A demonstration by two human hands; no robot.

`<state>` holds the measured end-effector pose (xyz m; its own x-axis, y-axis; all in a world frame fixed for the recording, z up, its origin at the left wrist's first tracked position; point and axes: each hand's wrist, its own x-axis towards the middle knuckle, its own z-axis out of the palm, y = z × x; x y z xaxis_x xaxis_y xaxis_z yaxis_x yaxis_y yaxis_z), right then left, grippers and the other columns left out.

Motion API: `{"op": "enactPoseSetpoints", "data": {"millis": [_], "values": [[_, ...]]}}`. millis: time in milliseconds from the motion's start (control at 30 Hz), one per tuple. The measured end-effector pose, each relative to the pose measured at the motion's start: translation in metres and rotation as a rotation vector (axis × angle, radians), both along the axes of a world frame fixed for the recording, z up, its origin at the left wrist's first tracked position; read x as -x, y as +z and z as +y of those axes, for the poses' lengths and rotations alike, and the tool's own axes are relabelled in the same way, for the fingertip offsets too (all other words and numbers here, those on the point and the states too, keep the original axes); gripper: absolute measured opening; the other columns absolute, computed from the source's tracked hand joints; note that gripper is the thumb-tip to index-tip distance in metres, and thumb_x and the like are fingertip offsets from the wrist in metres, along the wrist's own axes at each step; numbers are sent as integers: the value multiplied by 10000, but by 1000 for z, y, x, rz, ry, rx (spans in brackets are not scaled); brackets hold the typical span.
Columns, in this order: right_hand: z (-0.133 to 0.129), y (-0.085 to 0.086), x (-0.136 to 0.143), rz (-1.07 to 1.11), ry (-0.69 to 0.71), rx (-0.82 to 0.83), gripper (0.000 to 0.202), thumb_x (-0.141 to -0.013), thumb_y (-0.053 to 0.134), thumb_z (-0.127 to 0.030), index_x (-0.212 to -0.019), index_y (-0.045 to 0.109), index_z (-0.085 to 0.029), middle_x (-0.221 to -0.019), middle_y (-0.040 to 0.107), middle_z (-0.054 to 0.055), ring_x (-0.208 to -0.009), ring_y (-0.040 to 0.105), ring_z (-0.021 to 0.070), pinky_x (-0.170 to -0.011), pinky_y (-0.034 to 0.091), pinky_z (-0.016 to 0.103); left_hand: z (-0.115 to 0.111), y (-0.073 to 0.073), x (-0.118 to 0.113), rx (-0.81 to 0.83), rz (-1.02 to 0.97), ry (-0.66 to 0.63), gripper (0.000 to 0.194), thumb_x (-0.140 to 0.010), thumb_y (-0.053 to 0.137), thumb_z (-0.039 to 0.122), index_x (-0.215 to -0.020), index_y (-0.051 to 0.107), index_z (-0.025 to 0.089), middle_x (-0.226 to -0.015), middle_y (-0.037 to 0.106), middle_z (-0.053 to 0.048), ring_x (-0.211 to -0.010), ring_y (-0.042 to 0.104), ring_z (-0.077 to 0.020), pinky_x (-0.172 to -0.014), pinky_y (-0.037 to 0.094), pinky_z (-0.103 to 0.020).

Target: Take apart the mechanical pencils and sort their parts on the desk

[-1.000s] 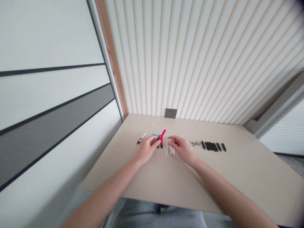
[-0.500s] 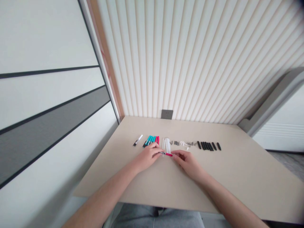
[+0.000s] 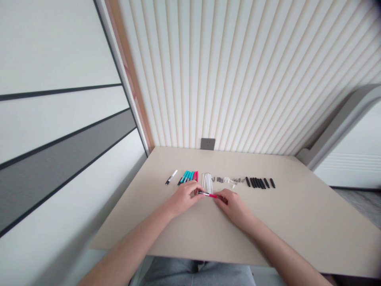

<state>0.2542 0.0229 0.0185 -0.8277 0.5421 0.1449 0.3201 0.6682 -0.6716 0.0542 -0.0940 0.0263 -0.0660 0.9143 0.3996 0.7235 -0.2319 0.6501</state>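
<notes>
Between my two hands lies a pen (image 3: 212,195) with a black clip part and a red barrel, roughly level just above the table. Its dark end is pinched by the fingers of my left hand (image 3: 184,197). My right hand (image 3: 233,204) has its fingertips closed at the red end. Right behind the pen, a bunch of thin white refills (image 3: 208,182) lies on the table. Beyond my left hand are several teal pen barrels (image 3: 188,175) and a few red ones (image 3: 195,175), partly hidden by that hand.
A white and black pen (image 3: 171,177) lies alone at the left. Rightward run small springs (image 3: 220,180), little white pieces (image 3: 228,180), small metallic pieces (image 3: 239,180) and a row of black barrels (image 3: 257,182). A wall socket (image 3: 207,143) sits behind the table (image 3: 208,234).
The pen's black clip part now shows more between my hands. My right fingers have curled in closer around the red end. The view has shifted slightly.
</notes>
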Motion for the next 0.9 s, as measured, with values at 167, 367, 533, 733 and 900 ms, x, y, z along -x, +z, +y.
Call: {"op": "enactPoseSetpoints", "data": {"millis": [167, 367, 533, 733, 900], "values": [[-4, -1, 1, -29, 36, -31, 200, -892, 515, -221, -936, 710, -218, -797, 622, 27, -699, 573, 159, -659, 420, 259, 0, 5, -4, -42, -31, -29, 165, -877, 621, 327, -914, 675, 175, -768, 612, -30, -691, 573, -135, -689, 472, -245], [-7, -5, 1, -37, 16, -61, 192, -904, 525, -244, -942, 712, -223, -808, 628, 30, -714, 590, 168, -681, 428, 267, 1, 12, -11, -46, -91, -21, 142, -872, 589, 260, -904, 702, 179, -805, 614, -37, -665, 564, -119, -648, 478, -229], [-8, -5, 2, -37, 18, -52, 216, -909, 521, -232, -1013, 710, -224, -867, 650, 45, -769, 613, 177, -726, 438, 276, 4, 13, -12, -2, -89, 0, 136, -853, 590, 229, -872, 715, 180, -744, 598, -20, -645, 532, -118, -633, 452, -224], [-9, -2, 2, -43, -22, -49, 220, -907, 516, -226, -1010, 711, -223, -843, 652, 40, -742, 609, 174, -715, 437, 277, 2, 12, -8, 7, -73, 44, 105, -853, 606, 233, -887, 694, 188, -761, 602, -11, -674, 526, -127, -662, 433, -235], [-9, -1, 1, -6, -38, -36, 212, -891, 514, -208, -975, 708, -212, -825, 655, 38, -719, 600, 171, -694, 437, 276, -1, 13, -6, 14, -132, 107, 110, -868, 580, 251, -892, 664, 184, -755, 585, -1, -656, 515, -121, -634, 419, -226]]}}
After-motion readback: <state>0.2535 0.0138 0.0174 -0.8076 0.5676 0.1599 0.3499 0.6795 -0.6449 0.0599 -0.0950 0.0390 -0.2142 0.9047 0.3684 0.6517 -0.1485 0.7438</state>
